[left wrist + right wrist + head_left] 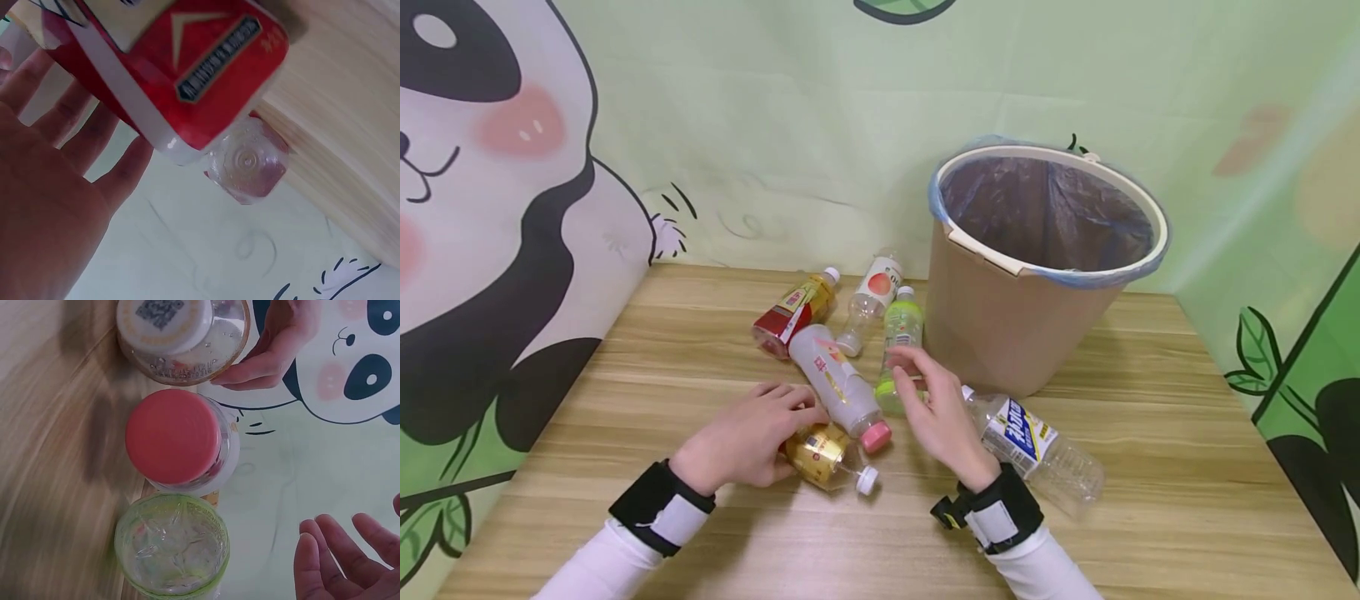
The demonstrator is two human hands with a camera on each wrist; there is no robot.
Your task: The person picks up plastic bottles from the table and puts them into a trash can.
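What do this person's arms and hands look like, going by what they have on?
The left hand and right hand wear no gloves. Each arm has a plain white sleeve reaching a wide black wrist strap with a pale rectangular patch. A small black fitting with a yellow mark juts from the right strap.

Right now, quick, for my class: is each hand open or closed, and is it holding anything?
Left hand: closed, gripping the gold bottle.
Right hand: open, holding nothing.
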